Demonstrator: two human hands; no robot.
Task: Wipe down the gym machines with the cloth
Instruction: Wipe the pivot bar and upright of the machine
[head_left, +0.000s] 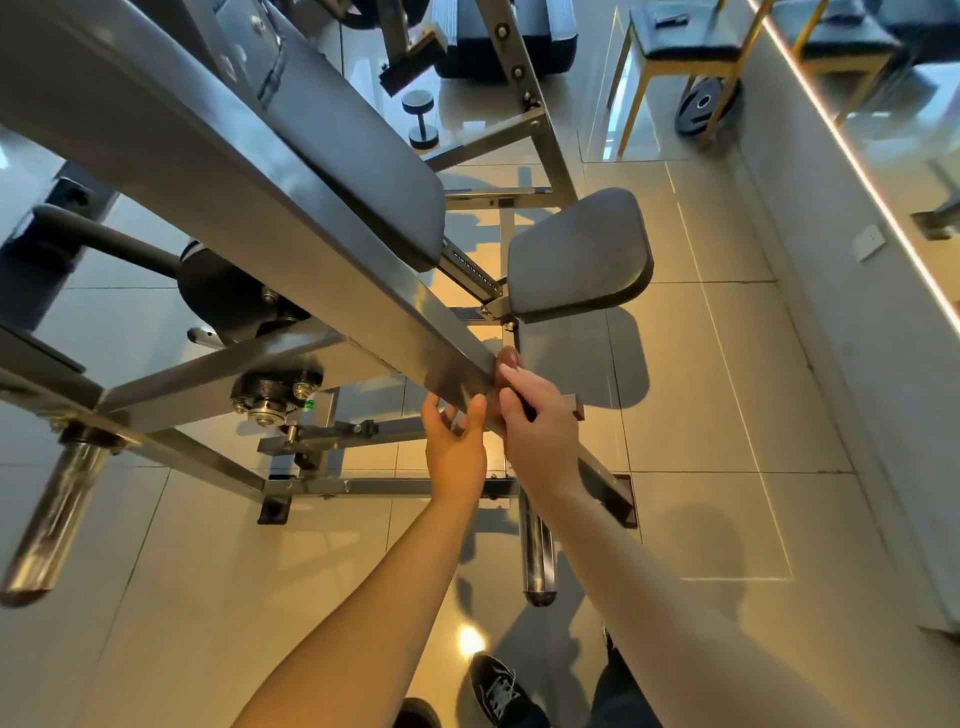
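The machine's (291, 395) slanted steel beam (431, 348) ends right at both hands, in front of the person and above the tiled floor (208, 571). A brownish cloth (508, 361) is bunched against that beam end, mostly hidden inside the right hand (540, 431), whose fingers are curled round it and press it to the metal. The left hand (454, 447) sits just beside it, palm up, fingers relaxed and spread, their tips touching the beam's lower edge and gripping nothing. The seat pad (579, 254) lies beyond the hands, the back pad (358, 150) above the beam.
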